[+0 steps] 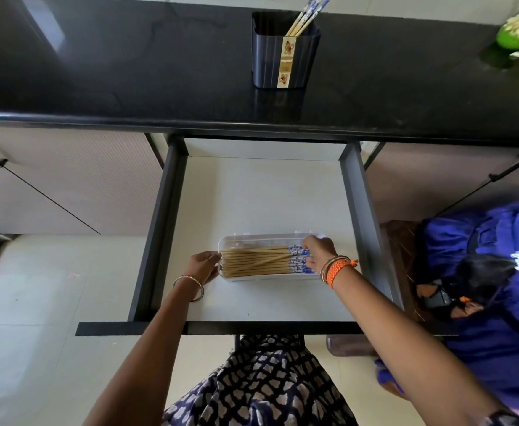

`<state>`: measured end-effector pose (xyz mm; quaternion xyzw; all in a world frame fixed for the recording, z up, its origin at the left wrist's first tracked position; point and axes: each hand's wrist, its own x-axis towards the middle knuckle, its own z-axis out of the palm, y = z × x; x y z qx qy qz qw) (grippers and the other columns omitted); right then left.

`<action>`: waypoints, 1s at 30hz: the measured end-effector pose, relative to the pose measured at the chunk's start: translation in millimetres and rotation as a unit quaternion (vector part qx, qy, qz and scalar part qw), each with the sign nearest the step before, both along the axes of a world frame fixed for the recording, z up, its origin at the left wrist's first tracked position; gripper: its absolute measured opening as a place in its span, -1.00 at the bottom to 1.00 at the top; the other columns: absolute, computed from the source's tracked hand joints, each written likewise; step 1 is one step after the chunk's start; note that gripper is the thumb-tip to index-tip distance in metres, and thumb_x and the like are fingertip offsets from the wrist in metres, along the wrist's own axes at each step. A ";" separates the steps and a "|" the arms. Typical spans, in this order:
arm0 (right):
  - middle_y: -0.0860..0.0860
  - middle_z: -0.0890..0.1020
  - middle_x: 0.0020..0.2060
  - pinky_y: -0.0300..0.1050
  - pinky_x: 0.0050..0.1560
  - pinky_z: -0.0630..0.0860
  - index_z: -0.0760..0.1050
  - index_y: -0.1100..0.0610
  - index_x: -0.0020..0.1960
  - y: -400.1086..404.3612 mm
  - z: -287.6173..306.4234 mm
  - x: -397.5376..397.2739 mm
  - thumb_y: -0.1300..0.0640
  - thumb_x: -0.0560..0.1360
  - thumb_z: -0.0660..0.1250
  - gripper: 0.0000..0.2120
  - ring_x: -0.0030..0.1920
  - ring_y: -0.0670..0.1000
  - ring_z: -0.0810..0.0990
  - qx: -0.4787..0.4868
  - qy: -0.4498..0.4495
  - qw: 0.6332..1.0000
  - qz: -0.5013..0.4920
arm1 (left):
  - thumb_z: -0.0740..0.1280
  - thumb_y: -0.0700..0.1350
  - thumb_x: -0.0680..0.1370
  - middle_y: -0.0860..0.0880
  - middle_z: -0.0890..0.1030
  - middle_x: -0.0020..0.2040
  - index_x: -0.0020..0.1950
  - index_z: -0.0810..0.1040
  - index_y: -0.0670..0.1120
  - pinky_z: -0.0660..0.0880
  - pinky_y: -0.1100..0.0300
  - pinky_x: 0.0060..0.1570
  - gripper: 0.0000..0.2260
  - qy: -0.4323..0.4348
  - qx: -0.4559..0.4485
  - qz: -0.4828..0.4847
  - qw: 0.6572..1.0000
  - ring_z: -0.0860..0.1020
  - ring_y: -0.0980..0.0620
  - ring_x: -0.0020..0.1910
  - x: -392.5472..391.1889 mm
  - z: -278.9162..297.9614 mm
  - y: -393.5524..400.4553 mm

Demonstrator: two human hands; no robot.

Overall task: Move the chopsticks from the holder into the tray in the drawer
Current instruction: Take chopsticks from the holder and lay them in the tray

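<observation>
A clear plastic tray (253,240) lies in the open white drawer (264,195). Several wooden chopsticks (258,261) with blue-and-white patterned ends lie side by side in it, a few crossed on top. My left hand (204,265) rests against the tray's left end, fingers at the chopstick tips. My right hand (321,252) is over the tray's right end, fingers curled down onto the patterned ends. A dark holder (284,61) stands on the black counter (129,72) with a few chopsticks (304,16) leaning in it.
A second person in blue clothes (492,287) crouches at the right beside the drawer. A green object (516,35) sits at the counter's far right. Cabinet doors flank the drawer. My patterned clothing (261,382) is just below the drawer front.
</observation>
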<state>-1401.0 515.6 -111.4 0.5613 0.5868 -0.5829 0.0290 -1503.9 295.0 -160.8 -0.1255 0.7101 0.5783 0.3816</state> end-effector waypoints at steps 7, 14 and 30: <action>0.14 0.64 0.04 -0.02 -0.01 0.55 0.59 0.15 0.03 -5.8 -21.4 -5.7 0.40 0.42 0.24 -0.71 0.14 0.18 0.57 0.440 -0.070 0.736 0.510 | 0.22 -0.22 0.57 -0.22 0.54 -0.09 0.13 0.52 -0.32 0.51 0.21 -0.13 -0.77 0.003 -0.007 0.001 1.000 0.52 -0.04 -0.20 2.0 -1.1 0.9; 0.15 0.60 0.08 -0.01 -0.01 0.49 0.53 0.20 0.11 -5.8 -29.9 -4.0 0.43 0.44 0.22 -0.69 0.14 0.19 0.59 0.456 -0.118 0.624 0.623 | 0.21 -0.21 0.57 -0.24 0.50 -0.09 -0.15 0.56 -0.17 0.47 0.17 -0.12 -0.83 0.028 -0.022 -0.034 0.999 0.47 -0.10 -0.14 3.4 -1.0 -2.3; 0.11 0.65 -0.02 -0.03 -0.08 0.55 0.55 0.16 0.05 29.9 30.3 -24.5 0.43 0.41 0.20 -0.68 -0.04 0.19 0.64 0.481 -0.057 0.660 0.574 | 0.21 -0.29 0.54 -0.25 0.59 0.08 0.10 0.53 -0.25 0.46 0.04 0.09 -0.81 0.213 -0.110 -0.024 0.970 0.55 -0.16 0.01 -13.7 34.9 13.3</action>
